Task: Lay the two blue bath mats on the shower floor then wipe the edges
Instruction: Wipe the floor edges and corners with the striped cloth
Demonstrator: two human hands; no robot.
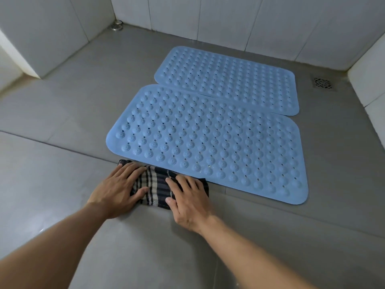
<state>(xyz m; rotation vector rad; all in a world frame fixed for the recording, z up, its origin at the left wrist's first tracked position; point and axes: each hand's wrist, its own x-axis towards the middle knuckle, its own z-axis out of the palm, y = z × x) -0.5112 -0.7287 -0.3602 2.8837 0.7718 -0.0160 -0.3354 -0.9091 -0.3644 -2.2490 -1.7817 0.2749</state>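
Two blue studded bath mats lie flat on the grey shower floor, side by side. The near mat [212, 142] slightly overlaps the far mat [229, 80] along their shared long edge. A folded dark-and-cream plaid cloth [156, 184] lies on the floor against the near mat's front left edge. My left hand [118, 190] presses flat on the cloth's left end. My right hand [187, 201] presses flat on its right end, fingers spread. Neither hand curls around the cloth.
White tiled walls enclose the floor at the back, left and right. A square drain grate [322, 83] sits in the floor at the right, beyond the far mat. A small round metal fitting [116, 26] is in the back left corner. Bare grey tiles [52, 163] spread left and toward me.
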